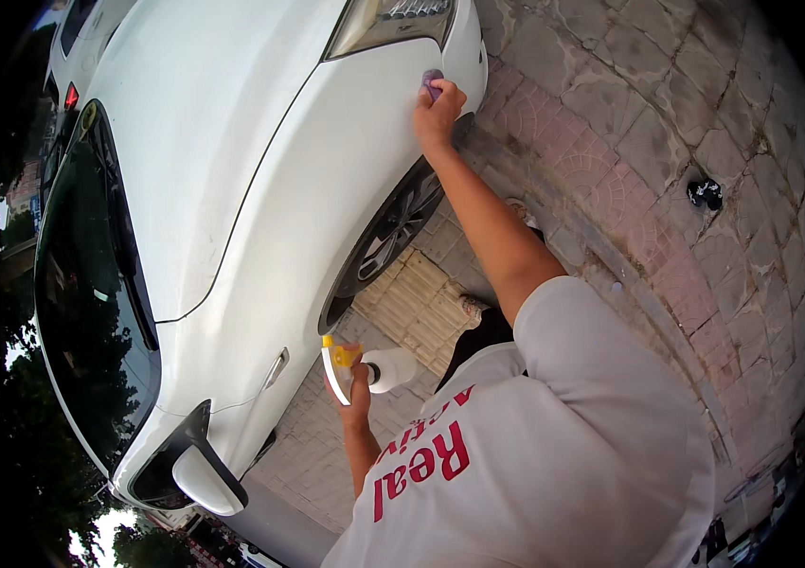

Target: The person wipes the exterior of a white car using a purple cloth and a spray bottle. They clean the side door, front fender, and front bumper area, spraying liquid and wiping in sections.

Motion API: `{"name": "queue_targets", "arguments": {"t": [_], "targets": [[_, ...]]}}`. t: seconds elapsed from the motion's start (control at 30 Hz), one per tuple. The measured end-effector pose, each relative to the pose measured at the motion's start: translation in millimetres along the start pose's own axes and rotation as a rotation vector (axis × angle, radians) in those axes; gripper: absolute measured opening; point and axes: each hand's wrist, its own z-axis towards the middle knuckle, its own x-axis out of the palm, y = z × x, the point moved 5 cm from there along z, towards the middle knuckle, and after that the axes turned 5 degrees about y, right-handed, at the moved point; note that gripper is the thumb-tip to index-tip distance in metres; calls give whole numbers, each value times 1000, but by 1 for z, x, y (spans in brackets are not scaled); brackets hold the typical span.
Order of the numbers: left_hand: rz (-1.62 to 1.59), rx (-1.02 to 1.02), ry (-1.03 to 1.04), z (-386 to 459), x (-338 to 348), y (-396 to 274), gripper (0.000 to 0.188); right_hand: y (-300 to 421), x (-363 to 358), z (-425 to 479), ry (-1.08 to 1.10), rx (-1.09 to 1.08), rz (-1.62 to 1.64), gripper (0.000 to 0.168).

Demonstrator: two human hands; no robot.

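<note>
A small purple pad (431, 79), perhaps a cloth or a clay bar, is pinched in my right hand (439, 113). That hand is at the white front fender (367, 106) of a car, just below the headlight (392, 28) and above the front wheel arch. Nearer my body, my left hand (356, 394) grips a spray bottle (390, 369) by its neck, below a yellow and white trigger head (337, 366). The nozzle points toward the fender behind the front wheel (392, 238). My fingers partly cover the trigger.
The side mirror (209, 479) juts out at lower left, beyond the fender trim (276, 370). Yellow tactile paving (409, 305) and a kerb (601, 248) lie by my feet. A small black object (704, 193) sits on the stone pavement. Another white car (90, 50) stands beyond.
</note>
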Motion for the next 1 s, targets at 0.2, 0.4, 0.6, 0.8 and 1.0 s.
{"name": "queue_targets", "arguments": {"t": [0.2, 0.4, 0.6, 0.8, 1.0], "targets": [[13, -19, 117, 53, 75, -62, 36, 120, 42, -90, 766, -637, 186, 23], [-134, -9, 102, 73, 119, -122, 37, 50, 16, 51, 199, -274, 108, 30], [-75, 14, 201, 97, 142, -133, 44, 83, 26, -16, 427, -293, 157, 29], [40, 97, 239, 112, 137, -144, 49, 32, 12, 33, 217, -167, 54, 29], [88, 120, 294, 128, 148, -139, 53, 39, 7, 12, 327, -316, 118, 30]]}}
